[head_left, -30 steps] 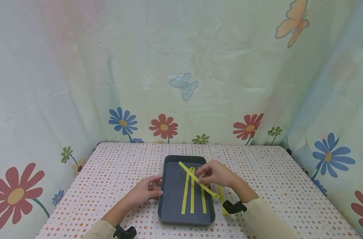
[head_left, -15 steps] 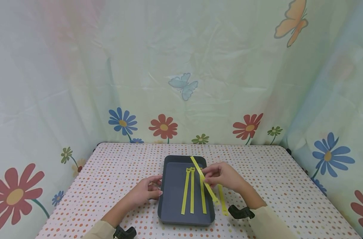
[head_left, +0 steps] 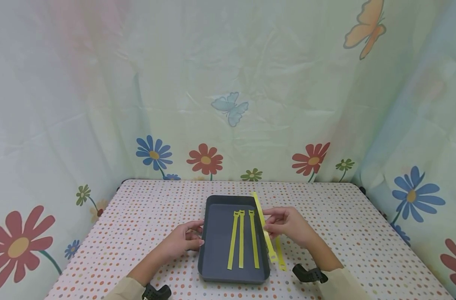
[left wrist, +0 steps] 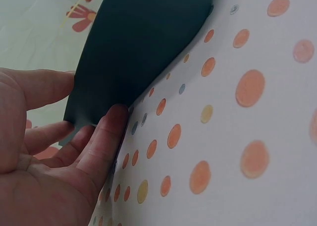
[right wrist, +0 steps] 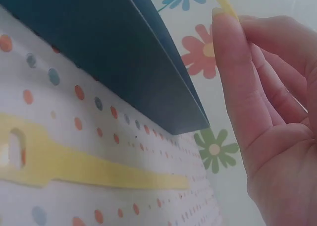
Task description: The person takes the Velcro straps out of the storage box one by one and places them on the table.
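Observation:
A dark grey rectangular tray (head_left: 216, 246) sits on the table. Inside it, three yellow cable ties (head_left: 241, 246) with slotted heads lie lengthwise, heads toward the far end. My left hand (head_left: 180, 241) touches the tray's left wall; in the left wrist view, its fingertips rest against the dark side (left wrist: 143, 42). Over the tray's right rim, my right hand (head_left: 289, 225) pinches another yellow cable tie (head_left: 258, 207) between thumb and fingers, its slotted head toward me. One more yellow tie (head_left: 280, 255) lies on the table right of the tray, also seen in the right wrist view as a tie (right wrist: 109, 171) lying flat.
The table (head_left: 156, 208) has a white cover with coloured dots. Behind it and along both sides hangs a curtain (head_left: 280, 83) printed with flowers and butterflies. Black wrist straps (head_left: 309, 274) show on both arms.
My right hand has carried the pinched cable tie rightward, from across the ties inside to the tray's right rim, and turned it more nearly lengthwise. My left hand stays at the tray's side.

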